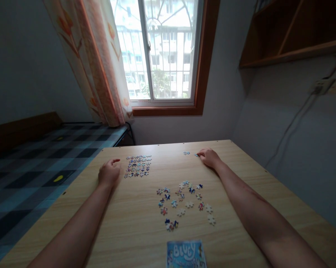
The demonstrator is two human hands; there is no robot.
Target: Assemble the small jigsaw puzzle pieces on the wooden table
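In the head view, a pale wooden table with a visible grain (134, 219) is seen below a window. At its far left, small multicoloured interlocking jigsaw pieces (139, 165) are laid out in close rows. Just left of them, the left hand (109, 174) is held half curled, forefinger pointed toward the rows; whether anything is gripped under it cannot be told. At the far right, a small light-blue jigsaw piece (196, 155) is touched by the fingertips of the right hand (209, 158); whether it is pinched cannot be told. Nearer, right of centre, loose mixed-colour jigsaw pieces (174, 203) are scattered. At the near edge, a blue rectangular box lettered "BLUEY" (186, 256) is partly shown.
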